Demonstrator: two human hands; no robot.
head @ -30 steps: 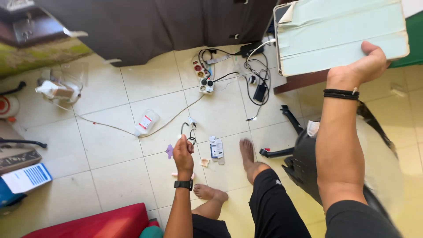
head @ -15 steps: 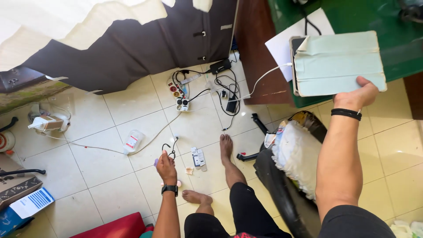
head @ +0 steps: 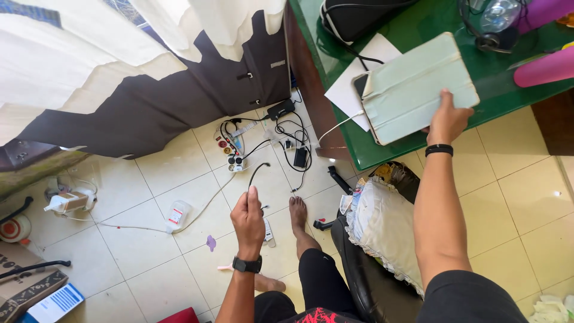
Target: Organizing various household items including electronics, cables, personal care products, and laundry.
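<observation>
My right hand (head: 447, 117) grips the near edge of a tablet in a pale green folding cover (head: 415, 87), held over the green desk (head: 412, 24). A white cable (head: 338, 124) hangs from the tablet's left end. My left hand (head: 248, 218), with a black watch on the wrist, is shut on a thin black cable (head: 257, 170) that curves up above the tiled floor. My bare feet (head: 298, 212) stand on the tiles below.
A black chair with a frilled white cushion (head: 379, 224) stands at my right leg. A power strip (head: 230, 149) and tangled cables with a black adapter (head: 300, 157) lie by the dark curtain (head: 167, 90). A plastic bottle (head: 177, 214), a cardboard box (head: 30, 290), headphones (head: 490, 33).
I have risen, so the view is higher. My right hand carried the tablet over the green desk. My left hand lifted the black cable off the floor.
</observation>
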